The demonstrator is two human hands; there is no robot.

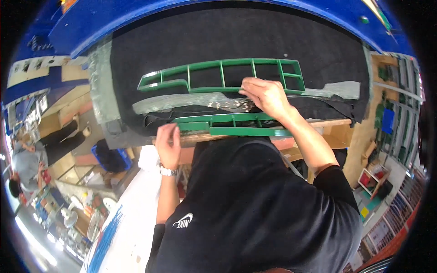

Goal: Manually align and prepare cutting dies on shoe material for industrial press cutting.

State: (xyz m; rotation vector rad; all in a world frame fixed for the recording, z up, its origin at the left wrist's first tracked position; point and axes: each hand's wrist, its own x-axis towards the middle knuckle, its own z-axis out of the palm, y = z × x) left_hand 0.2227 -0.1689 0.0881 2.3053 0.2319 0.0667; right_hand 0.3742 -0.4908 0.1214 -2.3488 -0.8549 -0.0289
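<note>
1. The black-covered surface takes up the upper middle, with a pale, see-through band running down its left edge.
2. A blue metal frame arches across the far side of the surface.
3. The far green frame, long and narrow with cross dividers and a step near its left end, lies on the black covering.
4. The near green frame, also divided, lies at the surface's near edge, just in front of the person's body.
5. A pale, translucent strip lies between the two frames, beside black material with a ragged, folded edge.
6. The right hand pinches the near rail of the far green frame between thumb and fingers.
7. The left hand, fingers bent, is at the near green frame's left end; whether it grips cannot be told.
8. A metal-banded watch circles the left wrist.
</note>
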